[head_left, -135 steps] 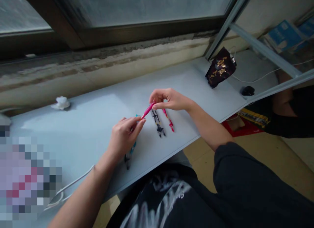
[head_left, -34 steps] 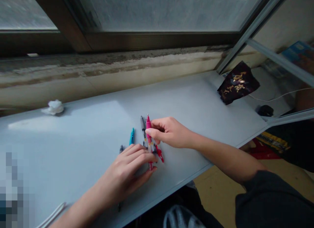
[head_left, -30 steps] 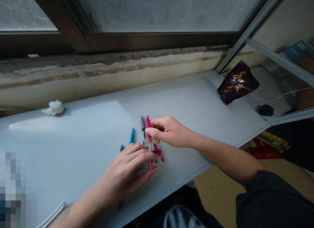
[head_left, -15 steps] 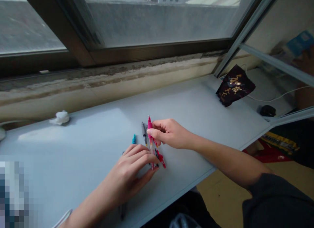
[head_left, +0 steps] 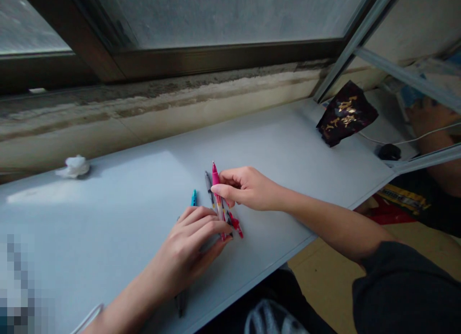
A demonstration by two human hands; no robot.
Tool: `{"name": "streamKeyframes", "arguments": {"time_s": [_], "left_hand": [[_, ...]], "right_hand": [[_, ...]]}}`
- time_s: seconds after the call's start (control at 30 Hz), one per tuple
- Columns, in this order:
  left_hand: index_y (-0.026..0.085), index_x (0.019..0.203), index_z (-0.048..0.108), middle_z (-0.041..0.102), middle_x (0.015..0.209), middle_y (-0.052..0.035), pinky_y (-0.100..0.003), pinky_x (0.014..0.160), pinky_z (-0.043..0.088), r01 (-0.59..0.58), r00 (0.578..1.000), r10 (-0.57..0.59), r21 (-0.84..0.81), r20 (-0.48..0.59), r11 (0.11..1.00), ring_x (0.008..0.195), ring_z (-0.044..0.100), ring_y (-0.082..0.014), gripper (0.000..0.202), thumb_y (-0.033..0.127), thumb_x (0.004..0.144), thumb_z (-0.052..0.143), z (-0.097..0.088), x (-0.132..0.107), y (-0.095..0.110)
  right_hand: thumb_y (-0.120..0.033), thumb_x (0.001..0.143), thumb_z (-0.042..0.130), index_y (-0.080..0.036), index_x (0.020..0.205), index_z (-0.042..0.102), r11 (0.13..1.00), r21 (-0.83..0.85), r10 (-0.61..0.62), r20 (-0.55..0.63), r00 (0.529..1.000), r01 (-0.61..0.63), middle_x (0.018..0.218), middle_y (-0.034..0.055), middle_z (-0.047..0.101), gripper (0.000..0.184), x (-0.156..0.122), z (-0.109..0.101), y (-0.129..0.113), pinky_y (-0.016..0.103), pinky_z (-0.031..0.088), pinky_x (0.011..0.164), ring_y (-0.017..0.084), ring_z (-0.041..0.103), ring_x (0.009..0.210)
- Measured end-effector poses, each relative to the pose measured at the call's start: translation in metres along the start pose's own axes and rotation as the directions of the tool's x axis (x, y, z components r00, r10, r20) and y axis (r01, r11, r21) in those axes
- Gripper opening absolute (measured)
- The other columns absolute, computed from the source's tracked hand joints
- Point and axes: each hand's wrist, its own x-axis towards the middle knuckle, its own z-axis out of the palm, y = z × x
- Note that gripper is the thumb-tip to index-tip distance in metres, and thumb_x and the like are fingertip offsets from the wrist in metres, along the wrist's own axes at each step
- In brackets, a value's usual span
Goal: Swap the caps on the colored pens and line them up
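My right hand (head_left: 248, 189) pinches a pink pen (head_left: 215, 176) upright-slanted between thumb and forefinger, near the pen's upper end. My left hand (head_left: 187, 250) lies across the lower part of the pens, its fingers and thumb closing on the pink pen's lower end. Beside the pink pen lies a grey pen (head_left: 208, 185), and a red pen (head_left: 236, 226) pokes out lower down. A teal pen (head_left: 194, 198) is partly hidden behind my left fingers. Below that hand, a dark pen tip (head_left: 181, 303) shows.
The pale blue-white table (head_left: 108, 199) runs along a stained windowsill (head_left: 180, 101). On it are a crumpled white tissue (head_left: 74, 166) and a black-and-gold bag (head_left: 346, 113). Farther right sit a small black object (head_left: 389, 152) and a white cable (head_left: 403, 140).
Compared with the oldest frame, the pens are gathered close together and both hands are over them. Over the last second, the hands and pens have barely moved; only the view has shifted slightly.
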Motion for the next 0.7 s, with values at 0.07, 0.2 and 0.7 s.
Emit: {"name": "streamKeyframes", "arguments": {"time_s": [0.07,0.2,0.7], "left_hand": [[0.026,0.115,0.068,0.080,0.095,-0.0006,-0.034,0.089,0.053,-0.003,1.000,0.003,-0.014,-0.008,1.000,0.093,0.072,-0.0193,0.016,0.013,0.106,0.065,0.0011,-0.0006,0.0004],[0.025,0.121,0.066,0.080,0.099,-0.0013,-0.034,0.091,0.053,0.012,1.000,-0.012,-0.059,-0.002,0.998,0.096,0.070,-0.0197,0.018,0.016,0.106,0.068,0.0045,-0.0039,-0.0006],[0.024,0.123,0.065,0.078,0.104,-0.0024,-0.034,0.094,0.051,0.007,0.999,-0.005,-0.054,0.045,0.999,0.099,0.065,-0.0207,0.021,0.013,0.106,0.067,0.0034,-0.0065,-0.0027]], "right_hand": [[-0.053,0.100,0.071,-0.020,0.083,0.061,1.000,0.000,0.000,0.000,1.000,0.000,0.070,-0.0034,0.063,0.039,0.0002,-0.0001,-0.0001,0.027,0.046,0.065,0.012,0.056,0.063],[-0.056,0.099,0.072,-0.020,0.083,0.061,1.000,-0.010,0.016,-0.009,1.000,-0.016,0.069,-0.0032,0.063,0.041,0.0012,-0.0004,0.0010,0.027,0.046,0.066,0.012,0.057,0.063],[-0.059,0.102,0.069,-0.021,0.082,0.056,0.999,-0.028,0.024,0.013,1.000,-0.024,0.068,-0.0036,0.060,0.045,-0.0024,-0.0012,-0.0033,0.027,0.045,0.065,0.012,0.053,0.062]]}}
